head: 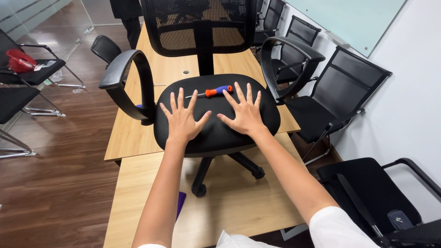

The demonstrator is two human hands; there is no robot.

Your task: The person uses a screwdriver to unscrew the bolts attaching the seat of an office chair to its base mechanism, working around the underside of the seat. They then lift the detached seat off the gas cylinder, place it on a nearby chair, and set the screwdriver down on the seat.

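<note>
A black mesh office chair [216, 131] stands on top of a wooden table [133, 138], its backrest facing away from me. Both palms lie flat on the black seat cushion, fingers spread. My left hand [183, 118] rests on the left half of the seat and holds nothing. On the right half rests my right hand [244, 110], also holding nothing. A screwdriver [212, 92] with an orange and blue handle lies on the seat just beyond my fingertips, its shaft pointing left.
The chair's armrests [120, 71] rise on both sides of my hands. A purple object [180, 203] lies on the near table under my left arm. Black visitor chairs [337, 92] line the right wall. Another chair at far left holds a red item [19, 60].
</note>
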